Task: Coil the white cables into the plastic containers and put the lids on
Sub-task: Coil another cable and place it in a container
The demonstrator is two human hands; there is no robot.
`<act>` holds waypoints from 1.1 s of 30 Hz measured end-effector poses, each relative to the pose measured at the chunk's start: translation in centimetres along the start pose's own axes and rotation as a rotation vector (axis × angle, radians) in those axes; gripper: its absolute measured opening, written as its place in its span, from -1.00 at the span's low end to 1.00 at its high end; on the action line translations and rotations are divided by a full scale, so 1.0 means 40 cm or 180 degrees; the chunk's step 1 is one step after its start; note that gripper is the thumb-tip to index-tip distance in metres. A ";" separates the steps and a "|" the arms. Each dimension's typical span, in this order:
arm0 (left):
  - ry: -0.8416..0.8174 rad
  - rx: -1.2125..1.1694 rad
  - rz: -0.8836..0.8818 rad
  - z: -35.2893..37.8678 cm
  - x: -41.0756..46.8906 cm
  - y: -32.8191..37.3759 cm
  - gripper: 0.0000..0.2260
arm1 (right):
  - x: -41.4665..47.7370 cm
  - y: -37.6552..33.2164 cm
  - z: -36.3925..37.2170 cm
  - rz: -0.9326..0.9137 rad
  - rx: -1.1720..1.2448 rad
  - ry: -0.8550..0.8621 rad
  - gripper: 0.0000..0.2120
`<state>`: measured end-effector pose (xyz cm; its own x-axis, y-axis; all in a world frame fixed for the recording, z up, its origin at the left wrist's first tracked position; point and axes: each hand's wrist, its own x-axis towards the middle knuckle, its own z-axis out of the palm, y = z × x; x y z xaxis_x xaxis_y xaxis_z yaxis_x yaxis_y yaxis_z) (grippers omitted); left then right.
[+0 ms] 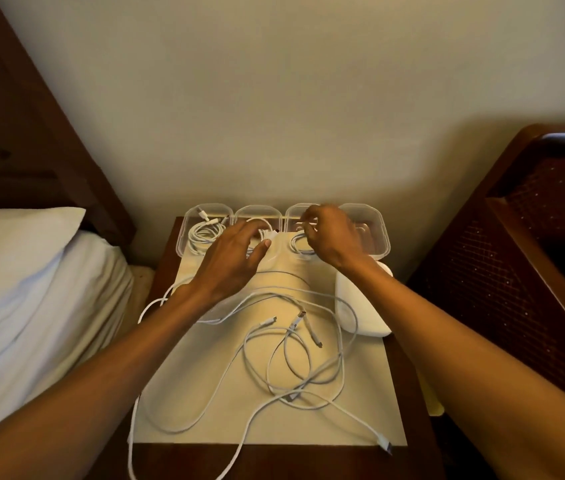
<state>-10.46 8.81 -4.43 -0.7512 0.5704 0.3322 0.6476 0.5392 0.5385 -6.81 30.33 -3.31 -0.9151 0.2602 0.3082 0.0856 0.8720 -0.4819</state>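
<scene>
Sprawling over the near half of the pale mat (pixel 184 403) is a tangle of loose cables (pixel 295 362), all white. One strand spills off the mat's near edge onto the dark wooden bench (pixel 409 459), and another loops out past its left edge. A white rounded pouch (pixel 357 306) lies on the mat's right edge.

Both forearms reach over the mat toward its far edge, where four clear plastic containers stand side by side, open-topped. The left hand (pixel 229 258) is spread wide with nearly straight fingers and grips nothing. It is over the second container (pixel 257 207) from the mat's left, where the second coil (pixel 263 227) lies; whether the fingertips touch it cannot be told. The right hand (pixel 329 233) is over the third container (pixel 295 206), its fingers curled narrow and pinching a strand of the third coil (pixel 297 247) inside.

The first container (pixel 187 216), at the mat's far left corner, holds the first coil (pixel 201 235). The fourth container (pixel 378 223) stands at the far right corner.

Left of the mat is a bed (pixel 14 271) with white linen, right of it dark wooden furniture (pixel 534 237), and beyond it a plain wall (pixel 274 98).
</scene>
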 end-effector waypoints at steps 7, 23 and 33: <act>-0.0755 0.0324 -0.0050 0.033 -0.112 0.052 -0.72 | -0.176 0.013 -0.021 0.0269 0.0185 -0.1210 -0.75; 0.0169 0.0350 0.0118 -0.211 -0.040 0.200 -0.87 | -0.229 -0.161 -0.279 0.0323 0.1417 -0.0838 -0.79; 0.0817 0.0641 0.0488 -0.596 -0.011 0.426 -0.62 | -0.194 -0.452 -0.565 0.0134 0.2868 -0.0208 -0.66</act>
<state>-2.17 2.97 23.08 -0.6346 0.4937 0.5946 0.7482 0.5853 0.3125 7.65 21.90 21.55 -0.9410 0.2366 0.2419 -0.1965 0.1999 -0.9599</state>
